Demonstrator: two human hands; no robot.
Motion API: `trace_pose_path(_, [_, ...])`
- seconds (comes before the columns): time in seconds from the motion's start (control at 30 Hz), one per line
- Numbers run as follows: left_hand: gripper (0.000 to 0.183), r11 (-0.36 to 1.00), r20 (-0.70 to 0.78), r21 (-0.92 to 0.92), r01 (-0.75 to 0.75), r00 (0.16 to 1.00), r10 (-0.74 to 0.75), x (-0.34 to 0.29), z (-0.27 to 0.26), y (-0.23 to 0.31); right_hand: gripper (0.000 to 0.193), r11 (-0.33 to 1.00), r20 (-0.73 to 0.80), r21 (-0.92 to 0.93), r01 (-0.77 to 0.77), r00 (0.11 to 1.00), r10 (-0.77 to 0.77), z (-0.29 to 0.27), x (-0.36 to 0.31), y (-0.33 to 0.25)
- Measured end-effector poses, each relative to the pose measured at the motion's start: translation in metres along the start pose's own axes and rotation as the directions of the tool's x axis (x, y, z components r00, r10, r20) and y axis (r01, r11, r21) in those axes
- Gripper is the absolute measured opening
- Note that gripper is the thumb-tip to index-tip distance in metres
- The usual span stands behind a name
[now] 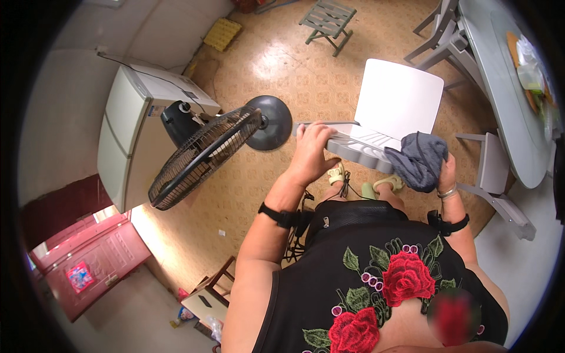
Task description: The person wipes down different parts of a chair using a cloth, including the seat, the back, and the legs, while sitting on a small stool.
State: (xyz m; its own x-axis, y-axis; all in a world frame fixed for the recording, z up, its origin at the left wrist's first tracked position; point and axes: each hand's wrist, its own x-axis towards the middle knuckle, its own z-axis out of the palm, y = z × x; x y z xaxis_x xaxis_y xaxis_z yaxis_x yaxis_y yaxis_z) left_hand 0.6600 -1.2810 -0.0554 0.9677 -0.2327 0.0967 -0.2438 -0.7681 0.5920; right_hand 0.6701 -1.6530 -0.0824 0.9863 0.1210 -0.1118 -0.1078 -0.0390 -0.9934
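Observation:
In front of me stands a chair with a white seat [400, 94] and a grey slatted backrest [356, 150] facing me. My left hand [312, 150] grips the left end of the backrest's top rail, fingers over its edge and thumb on the near side. At the rail's right end, my right hand [448, 175] is closed on a bunched dark blue-grey cloth [422, 156] that lies against the rail. The cloth hides part of the rail and most of my right fingers.
A black standing fan [206, 156] is close on my left, before a pale refrigerator [126, 129]. On the right is a grey table [506, 76] with grey chairs [482, 159] around it. A folding stool [328, 22] stands farther off. Cables [347, 183] lie near my feet.

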Motion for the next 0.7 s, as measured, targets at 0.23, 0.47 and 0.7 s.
trace_pose_path(0.23, [0.045,0.999,-0.139,-0.043,-0.03,0.99,0.023,0.003,-0.014,-0.021,0.048,0.993,0.188,-0.101,0.054,0.982,-0.034,0.039,0.043,0.039])
trace_pose_path(0.47, [0.033,0.999,-0.194,0.027,-0.021,0.981,0.026,0.005,-0.018,-0.03,0.032,0.986,-0.3,-0.159,-0.057,0.954,0.006,0.015,0.039,0.095])
trace_pose_path(0.7, [0.023,0.97,-0.17,-0.057,0.235,0.955,-0.241,-0.015,-0.014,-0.044,0.037,0.916,-0.618,0.336,-0.221,0.681,0.392,-0.046,0.021,0.145])
